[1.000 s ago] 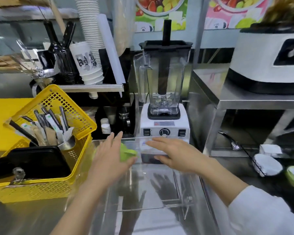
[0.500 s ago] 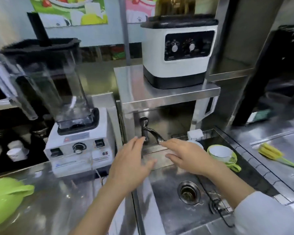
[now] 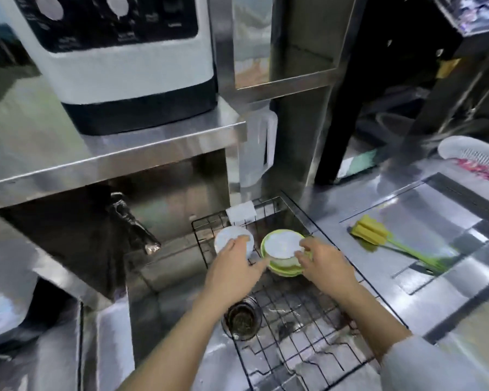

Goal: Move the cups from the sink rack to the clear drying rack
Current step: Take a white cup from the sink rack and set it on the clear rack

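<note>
Reaching into the far end of the black wire sink rack (image 3: 299,320), both bare hands meet the two cups that sit there side by side. The left hand (image 3: 232,273) lies over the near rim of the white cup (image 3: 232,239), fingers spread and touching its edge, with the forefinger stretched toward the neighbouring cup; whether it has actually closed on the white cup I cannot tell. The right hand (image 3: 326,268) curls its fingertips (image 3: 304,251) onto the right rim of the green cup (image 3: 283,253), which is white inside and rests just to the right of the white cup on the same rack; the fingers touch the rim, but a firm grasp cannot be made out through the blur. Both cups stand upright, mouths up, still seated on the rack. Behind the rack, at its back edge, a small white block (image 3: 241,212) rests against the wires. To the rack's left a metal faucet (image 3: 133,221) slants down over the sink basin, and beside the rack's near left side the round drain (image 3: 242,320) shows. Above the faucet a steel shelf (image 3: 110,156) carries a white and black appliance (image 3: 119,60). Well to the right of the rack, on the steel counter (image 3: 407,292), a yellow-headed brush (image 3: 378,238) with a green handle lies flat. A white sleeve (image 3: 441,365) covers the right forearm at the rack's near right corner.
</note>
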Tool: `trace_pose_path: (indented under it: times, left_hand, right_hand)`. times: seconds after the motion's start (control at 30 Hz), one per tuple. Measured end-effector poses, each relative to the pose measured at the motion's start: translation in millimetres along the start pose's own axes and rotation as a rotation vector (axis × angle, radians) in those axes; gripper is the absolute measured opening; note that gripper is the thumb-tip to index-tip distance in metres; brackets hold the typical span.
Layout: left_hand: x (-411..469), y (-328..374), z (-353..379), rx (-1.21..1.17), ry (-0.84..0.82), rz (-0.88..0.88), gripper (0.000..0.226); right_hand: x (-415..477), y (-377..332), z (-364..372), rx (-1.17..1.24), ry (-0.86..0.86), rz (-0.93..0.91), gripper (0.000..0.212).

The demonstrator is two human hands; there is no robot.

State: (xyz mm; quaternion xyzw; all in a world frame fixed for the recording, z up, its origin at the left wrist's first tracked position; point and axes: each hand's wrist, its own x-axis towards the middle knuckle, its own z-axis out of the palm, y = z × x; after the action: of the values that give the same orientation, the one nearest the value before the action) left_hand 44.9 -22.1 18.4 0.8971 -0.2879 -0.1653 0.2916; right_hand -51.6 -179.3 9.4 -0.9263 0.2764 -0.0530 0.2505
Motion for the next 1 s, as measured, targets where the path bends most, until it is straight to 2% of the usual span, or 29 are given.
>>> trace_pose_path:
  times: [0.13,0.27,0.4,0.53,0.67,0.8,0.9,1.0]
  left_hand:
    - [21.3,6.5,39.2,0.091,-0.006,0.065,0.045]
    - [36.3,2.2,62.7,0.233,-0.059,0.127,0.038]
    - [48.7,-3.8,71.5,0.254,-0.085,0.118,0.032]
    - [51.1,0.6,64.6,0.146,-0.06,0.133,0.029]
    - [44.1,10.4,41.1,-0.146,-0.026,0.132,0.02]
    - [26.1,18.1,6.3,-0.354,0.05,0.165,0.043]
    - [8.4,10.8,-24.5,-0.496,0.045,0.214,0.081]
    - [-13.4,-8.2,-51.9,-0.324,0.075,0.31,0.102]
  right_hand:
    - [10.6,19.6,7.4,0.077,-0.003,0.109,0.023]
    - [19.6,28.1,15.7,0.07,-0.083,0.088,0.018]
    - [27.8,32.6,23.5,0.054,-0.092,0.086,0.02]
    - [27.5,37.3,17.1,0.245,-0.044,0.102,0.018]
    - [26.5,32.2,-0.3,0.515,-0.04,0.112,0.012]
    - [24.9,9.7,-19.0,0.617,-0.048,0.023,0.021]
    - [18.7,-17.4,-31.2,0.812,-0.156,0.005,0.022]
    - [10.4,-45.5,-38.9,1.013,-0.323,0.018,0.021]
